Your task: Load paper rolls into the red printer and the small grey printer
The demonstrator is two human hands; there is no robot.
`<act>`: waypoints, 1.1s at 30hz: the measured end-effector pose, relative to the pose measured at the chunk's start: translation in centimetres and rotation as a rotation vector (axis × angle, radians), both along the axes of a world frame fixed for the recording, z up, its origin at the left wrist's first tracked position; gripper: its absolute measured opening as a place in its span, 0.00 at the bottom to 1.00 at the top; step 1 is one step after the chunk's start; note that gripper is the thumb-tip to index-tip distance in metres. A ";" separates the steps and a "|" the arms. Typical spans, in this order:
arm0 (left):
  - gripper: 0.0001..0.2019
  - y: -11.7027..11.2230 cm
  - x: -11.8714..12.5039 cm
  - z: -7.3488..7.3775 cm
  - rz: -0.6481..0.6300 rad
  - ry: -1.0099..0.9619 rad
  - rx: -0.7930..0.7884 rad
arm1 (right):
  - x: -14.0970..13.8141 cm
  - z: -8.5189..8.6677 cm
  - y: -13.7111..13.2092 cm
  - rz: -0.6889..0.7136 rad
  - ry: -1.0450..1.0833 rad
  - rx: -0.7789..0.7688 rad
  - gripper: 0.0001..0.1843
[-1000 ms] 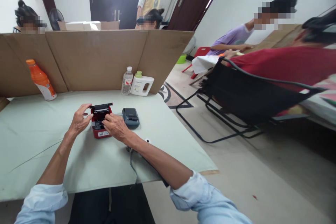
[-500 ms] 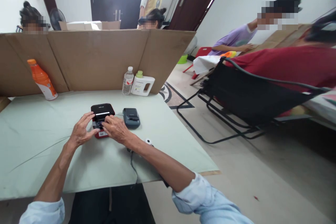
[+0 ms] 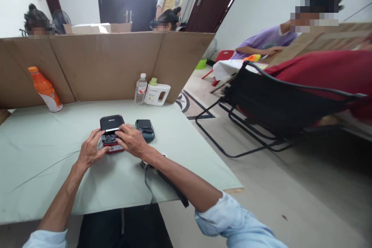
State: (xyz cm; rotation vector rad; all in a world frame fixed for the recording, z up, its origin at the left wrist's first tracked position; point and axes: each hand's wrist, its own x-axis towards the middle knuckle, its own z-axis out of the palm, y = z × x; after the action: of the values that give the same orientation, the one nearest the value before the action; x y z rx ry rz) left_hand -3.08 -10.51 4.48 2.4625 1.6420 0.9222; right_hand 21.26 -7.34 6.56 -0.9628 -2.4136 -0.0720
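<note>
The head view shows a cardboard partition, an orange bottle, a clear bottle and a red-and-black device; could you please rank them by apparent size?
1. Cardboard partition
2. Orange bottle and red-and-black device: unsure, as the device is partly hidden and nearer the camera
3. Clear bottle

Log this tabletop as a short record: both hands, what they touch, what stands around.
Left hand: touching left side of red-and-black device
Right hand: fingertips at the device's right side
Right of device: dark gray device
Behind, left: orange bottle
Behind, right: clear bottle, white jug
Surface: pale green table
</note>
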 end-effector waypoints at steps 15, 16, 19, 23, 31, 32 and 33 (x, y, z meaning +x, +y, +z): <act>0.29 -0.3 1.0 0.7 0.061 0.061 -0.032 | 4.7 -2.5 1.6 0.006 0.071 -0.281 0.31; 0.28 -0.3 1.1 0.8 0.065 0.076 -0.038 | 4.7 -2.4 1.6 0.001 0.063 -0.287 0.31; 0.28 -0.4 1.2 1.1 0.072 0.110 -0.055 | 4.3 -2.0 1.5 -0.005 0.039 -0.301 0.31; 0.28 -0.7 1.5 1.2 0.075 0.092 -0.069 | 3.8 -1.5 0.9 -0.025 0.044 -0.314 0.30; 0.31 -0.9 1.6 1.6 0.090 0.100 -0.103 | 3.3 -1.5 1.1 -0.043 0.041 -0.319 0.31; 0.32 -0.8 1.5 1.8 0.093 0.111 -0.107 | 3.3 -1.4 1.1 -0.044 0.035 -0.316 0.31; 0.32 -0.8 1.5 2.0 0.098 0.122 -0.109 | 3.3 -1.3 1.1 -0.046 0.028 -0.314 0.31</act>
State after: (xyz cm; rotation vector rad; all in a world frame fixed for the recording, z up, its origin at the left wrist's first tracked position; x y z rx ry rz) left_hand -1.59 -11.26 6.43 2.4290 1.8134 0.6841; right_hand 24.59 -6.21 5.24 -1.1483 -2.4211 0.3109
